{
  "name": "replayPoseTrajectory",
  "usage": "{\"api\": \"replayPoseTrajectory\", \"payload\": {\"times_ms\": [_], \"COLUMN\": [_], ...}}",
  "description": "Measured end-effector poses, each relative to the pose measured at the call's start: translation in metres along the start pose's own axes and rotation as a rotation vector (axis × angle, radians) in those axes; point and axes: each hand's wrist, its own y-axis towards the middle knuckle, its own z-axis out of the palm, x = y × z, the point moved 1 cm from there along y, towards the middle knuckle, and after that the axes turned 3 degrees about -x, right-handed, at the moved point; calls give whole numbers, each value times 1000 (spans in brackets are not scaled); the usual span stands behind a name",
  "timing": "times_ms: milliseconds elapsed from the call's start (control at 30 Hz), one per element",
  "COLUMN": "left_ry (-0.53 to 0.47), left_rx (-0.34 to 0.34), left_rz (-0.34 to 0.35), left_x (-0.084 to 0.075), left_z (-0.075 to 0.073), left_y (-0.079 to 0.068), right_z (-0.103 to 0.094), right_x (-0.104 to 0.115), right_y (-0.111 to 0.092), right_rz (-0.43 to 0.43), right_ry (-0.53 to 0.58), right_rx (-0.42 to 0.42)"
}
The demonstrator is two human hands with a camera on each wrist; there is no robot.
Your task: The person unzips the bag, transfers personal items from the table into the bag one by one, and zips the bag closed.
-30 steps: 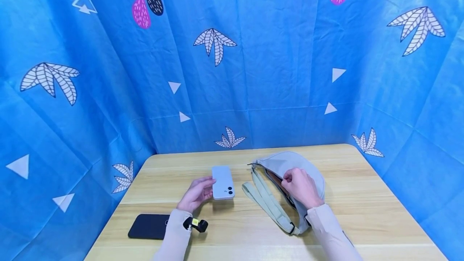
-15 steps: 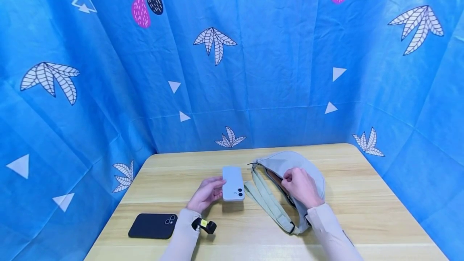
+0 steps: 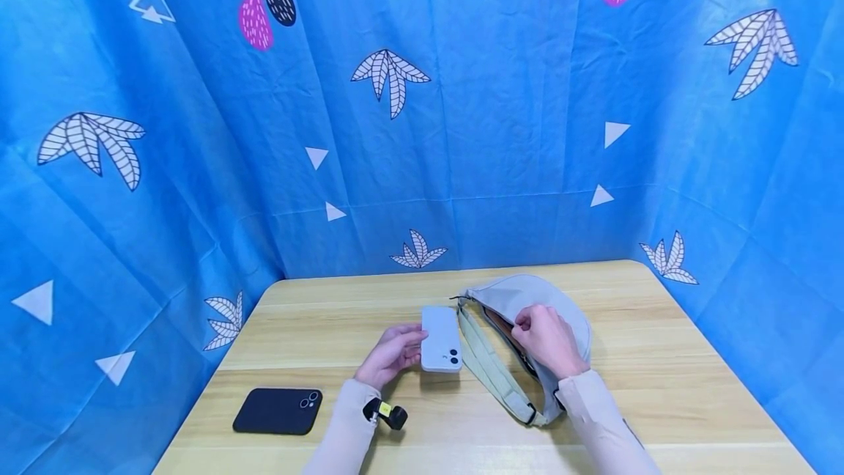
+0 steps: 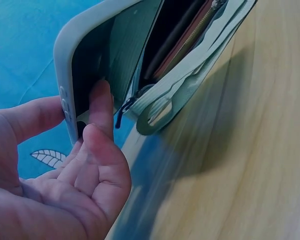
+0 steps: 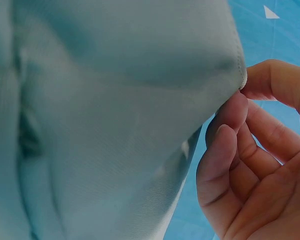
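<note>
My left hand (image 3: 390, 356) grips a phone in a pale case (image 3: 439, 339) by its left edge, back and twin lenses facing up in the head view. In the left wrist view, thumb and fingers pinch the case edge, and the dark screen of the phone (image 4: 90, 65) shows. Right of it, a grey waist bag (image 3: 574, 306) lies with its zipped mouth parted, brown inside. My right hand (image 3: 549, 341) pinches the rim of that mouth. Up close in the right wrist view, thumb and finger hold the edge of the bag (image 5: 115, 110).
A black phone (image 3: 273, 410) lies at the front left of the wooden table (image 3: 316, 306). The bag's pale green strap (image 3: 491, 372) loops out between the held phone and the bag. Blue patterned curtain (image 3: 501, 130) stands behind and on both sides.
My left hand has carried the pale phone rightward, up to the strap beside the bag. The black phone's lenses have come out from behind the left sleeve. My right hand keeps its place.
</note>
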Motion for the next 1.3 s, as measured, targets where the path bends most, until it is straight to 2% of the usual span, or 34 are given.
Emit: {"api": "replayPoseTrajectory", "payload": {"times_ms": [500,1300], "left_ry": [-5,-23], "left_rx": [53,83], "left_rz": [-13,-22], "left_x": [6,14], "left_z": [25,62], "left_y": [5,11], "right_z": [1,2], "right_x": [-1,-1], "right_y": [0,0], "right_rz": [0,-8], "right_ry": [3,-4], "right_rx": [6,-15]}}
